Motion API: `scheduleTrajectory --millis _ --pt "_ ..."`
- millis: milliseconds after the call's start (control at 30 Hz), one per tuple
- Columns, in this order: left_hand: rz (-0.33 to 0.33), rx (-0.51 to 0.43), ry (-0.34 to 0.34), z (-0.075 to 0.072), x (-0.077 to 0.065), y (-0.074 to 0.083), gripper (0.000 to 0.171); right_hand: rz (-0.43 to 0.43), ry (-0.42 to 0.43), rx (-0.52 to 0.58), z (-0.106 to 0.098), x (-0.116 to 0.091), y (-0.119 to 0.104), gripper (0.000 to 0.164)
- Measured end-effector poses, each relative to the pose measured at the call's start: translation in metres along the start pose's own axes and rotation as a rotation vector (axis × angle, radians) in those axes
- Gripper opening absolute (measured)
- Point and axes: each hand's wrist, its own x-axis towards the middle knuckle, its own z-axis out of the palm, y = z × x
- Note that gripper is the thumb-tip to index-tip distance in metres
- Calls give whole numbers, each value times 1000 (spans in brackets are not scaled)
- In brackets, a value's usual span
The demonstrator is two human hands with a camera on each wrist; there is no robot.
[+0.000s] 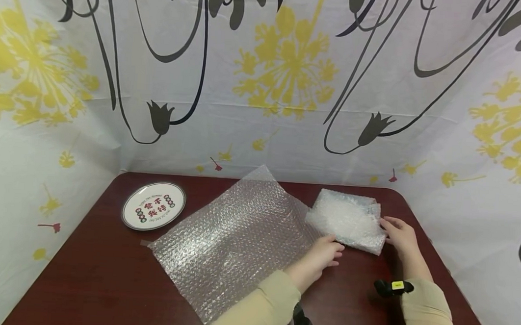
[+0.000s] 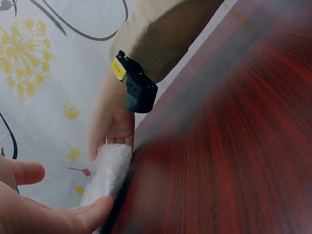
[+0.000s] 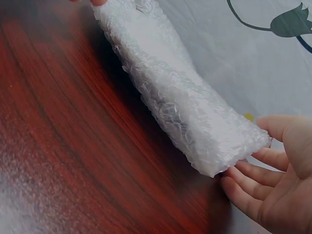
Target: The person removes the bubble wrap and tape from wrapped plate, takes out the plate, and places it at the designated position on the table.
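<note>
A bundle wrapped in bubble wrap (image 1: 346, 218) sits at the table's back right. What is inside cannot be made out. At its right end is my right hand (image 1: 400, 236); in the right wrist view, the thumb and fingers (image 3: 243, 197) hold that end between them. My left hand (image 1: 322, 256) reaches to the bundle's near left edge. One fingertip (image 2: 103, 204) touches the wrap in the left wrist view, while another finger stands apart from it. Left of the bundle, a flat sheet of bubble wrap (image 1: 234, 235) lies spread out, my left forearm over its right part.
A white plate (image 1: 154, 206) with a dark rim and printed red characters lies at the back left of the dark red wooden table (image 1: 104, 277). A patterned cloth (image 1: 262, 133) hangs behind the table and along both sides.
</note>
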Motion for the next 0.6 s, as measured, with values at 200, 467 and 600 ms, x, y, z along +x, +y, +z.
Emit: scheduleTrajectory --millis 200,467,600 --pt "-30 -47 48 7 4 -4 53 30 11 13 2 3 1 70" --pt "-49 -93 64 12 7 -8 56 57 -2 -14 2 6 1 75" --pt "-50 -122 69 14 9 -11 56 69 -30 -33 1 7 1 79"
